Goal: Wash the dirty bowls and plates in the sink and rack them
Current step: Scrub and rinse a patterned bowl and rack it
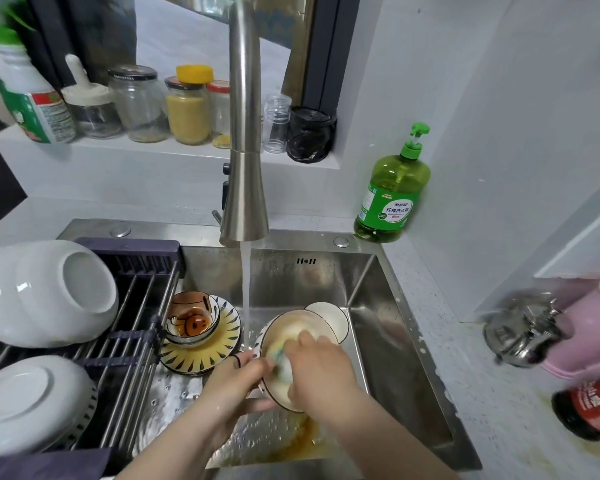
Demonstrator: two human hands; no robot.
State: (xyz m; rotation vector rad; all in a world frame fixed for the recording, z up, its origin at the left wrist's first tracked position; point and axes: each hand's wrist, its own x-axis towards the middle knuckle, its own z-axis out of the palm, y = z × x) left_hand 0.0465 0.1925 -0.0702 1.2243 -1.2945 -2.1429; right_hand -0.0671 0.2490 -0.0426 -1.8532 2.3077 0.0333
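Note:
My left hand (234,386) grips the rim of a tilted bowl (293,329) with a dark rim, held low in the steel sink (388,348). My right hand (321,370) presses a yellow-green sponge (278,353) against the bowl's inside. Water runs from the steel faucet (245,161) just left of the bowl. Behind the bowl lies a small white dish (331,318). At the sink's left, a small bowl with an orange cartoon face (191,322) sits on a yellow-striped plate (201,355). Two white bowls (49,292) and a white plate (25,400) rest upside down on the rack (136,327).
A green dish-soap pump bottle (392,192) stands at the sink's back right corner. Jars (187,109) line the window ledge. On the right counter are a steel lid (520,330), a pink container (589,337) and a dark sauce bottle (589,407). Brown residue lies near the sink's front.

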